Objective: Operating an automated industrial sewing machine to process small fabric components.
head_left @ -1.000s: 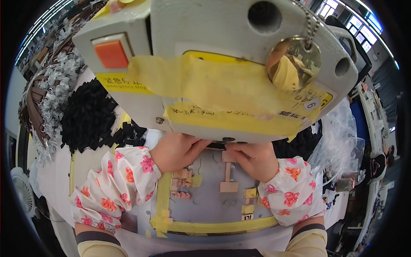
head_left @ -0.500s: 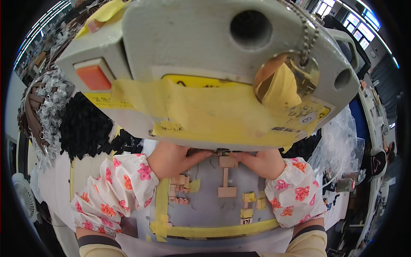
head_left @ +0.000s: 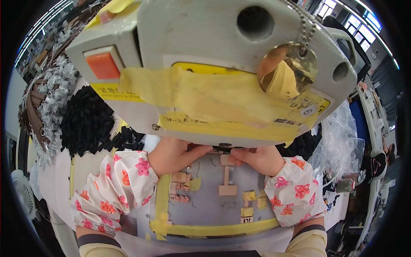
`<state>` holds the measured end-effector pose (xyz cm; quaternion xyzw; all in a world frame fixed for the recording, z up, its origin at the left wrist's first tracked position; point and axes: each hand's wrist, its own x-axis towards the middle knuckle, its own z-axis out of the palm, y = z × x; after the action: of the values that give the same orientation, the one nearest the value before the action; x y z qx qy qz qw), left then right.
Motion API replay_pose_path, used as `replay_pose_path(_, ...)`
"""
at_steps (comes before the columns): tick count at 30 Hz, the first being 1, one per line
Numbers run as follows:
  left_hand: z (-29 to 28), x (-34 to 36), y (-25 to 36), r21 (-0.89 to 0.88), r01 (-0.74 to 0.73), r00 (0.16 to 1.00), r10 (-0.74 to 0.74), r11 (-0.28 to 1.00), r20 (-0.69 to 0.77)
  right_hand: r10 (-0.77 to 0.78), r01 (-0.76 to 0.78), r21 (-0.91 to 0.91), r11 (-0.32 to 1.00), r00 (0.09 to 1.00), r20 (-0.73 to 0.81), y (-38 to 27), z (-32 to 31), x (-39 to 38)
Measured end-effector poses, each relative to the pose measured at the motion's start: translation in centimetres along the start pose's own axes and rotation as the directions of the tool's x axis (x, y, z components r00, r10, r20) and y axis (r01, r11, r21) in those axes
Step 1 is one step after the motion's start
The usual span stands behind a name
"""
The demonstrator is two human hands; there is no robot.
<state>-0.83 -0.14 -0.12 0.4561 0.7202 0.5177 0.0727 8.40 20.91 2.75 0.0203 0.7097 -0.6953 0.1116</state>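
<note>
Both hands meet under the front of a large light grey machine head [head_left: 205, 34], which looks like a sewing machine. My left hand [head_left: 173, 155] reaches in from the left, its thumb pointing right and its fingers partly hidden by the machine. From the other side, my right hand [head_left: 259, 160] has its thumb and bent forefinger pinched together. A narrow black strip [head_left: 221, 149] lies between the thumb tips, and both hands appear closed on it. The machine covers its far part. Below the hands is a grey work plate [head_left: 205, 214] with small pinkish blocks [head_left: 227, 190] fixed to it.
Black fabric pieces [head_left: 85, 124] are heaped at the left, beside clear-and-brown strips [head_left: 36, 100]. Clear plastic bags [head_left: 338, 145] lie at the right. A red-orange switch [head_left: 102, 65] and a hanging metal disc [head_left: 289, 70] sit on the machine. Yellow tape [head_left: 214, 231] edges the plate.
My right thumb and forefinger have drawn into a tighter pinch, and more of the black strip shows between the hands. The machine appears slightly shifted in view.
</note>
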Motion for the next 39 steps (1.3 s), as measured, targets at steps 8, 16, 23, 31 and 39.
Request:
replay_pose_path(8,-0.2,0.0,-0.1,-0.033,-0.034,0.998,0.036,0.999,0.053,-0.410,0.363,-0.417,0.833,0.912,-0.025,1.7,0.3,0.0)
replay_pose_path(16,0.2,0.1,0.6,0.153,-0.040,0.999,0.038,0.987,0.015,-0.705,0.508,-0.820,0.264,0.682,0.196,1.3,0.2,-0.2)
replay_pose_path(23,-0.2,-0.2,1.0,0.402,-0.079,0.997,0.083,0.912,0.008,-0.570,0.404,-0.855,0.325,0.805,0.164,1.3,-1.2,-0.4)
replay_pose_path(31,0.0,0.3,1.0,0.461,-0.217,0.974,0.223,0.860,0.043,-0.661,0.410,-0.890,0.199,0.727,0.187,1.7,-0.6,-0.2)
replay_pose_path(39,1.3,0.9,1.8,0.335,-0.072,0.997,0.069,0.940,0.021,-0.719,0.367,-0.890,0.270,0.692,0.068,2.2,1.0,0.4)
